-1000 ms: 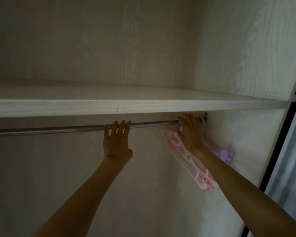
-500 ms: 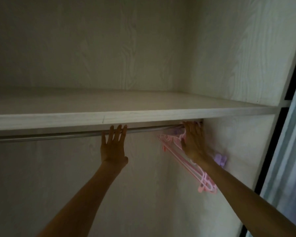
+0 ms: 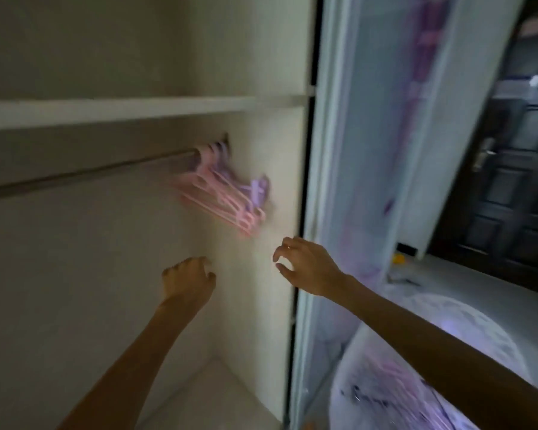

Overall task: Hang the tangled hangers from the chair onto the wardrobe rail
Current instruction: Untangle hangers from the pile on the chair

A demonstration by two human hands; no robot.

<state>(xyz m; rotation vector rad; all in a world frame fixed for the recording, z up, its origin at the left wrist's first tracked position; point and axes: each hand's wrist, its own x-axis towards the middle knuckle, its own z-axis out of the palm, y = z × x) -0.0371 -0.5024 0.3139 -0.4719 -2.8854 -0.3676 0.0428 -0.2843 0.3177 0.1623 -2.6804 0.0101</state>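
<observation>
The hangers (image 3: 221, 193), a pink and lilac bunch, hang on the rail (image 3: 106, 170) at its far right end, close against the side wall (image 3: 261, 274) of the wardrobe. The picture is blurred there, so I cannot tell whether the bunch is untangled or how many hooks sit on the rail. Their long axis slopes down and to the right from the rail, toward the wall.

Both hands are below the hangers and apart from them. The right hand (image 3: 305, 265) is the nearer one, just under the low end of the bunch, its fingers loosely curled and holding nothing. The left hand (image 3: 188, 279) is lower and more to the left, also loosely curled and empty. So the hangers lie up and a little left from the right hand, up and right from the left hand.

Above the rail runs a shelf (image 3: 115, 111). Right of the wall stands a pale sliding door (image 3: 370, 181), and beyond it a dark door (image 3: 510, 181).

I judge this bunch is placed; whether more hangers wait on the chair, which is not in view, I cannot tell.
</observation>
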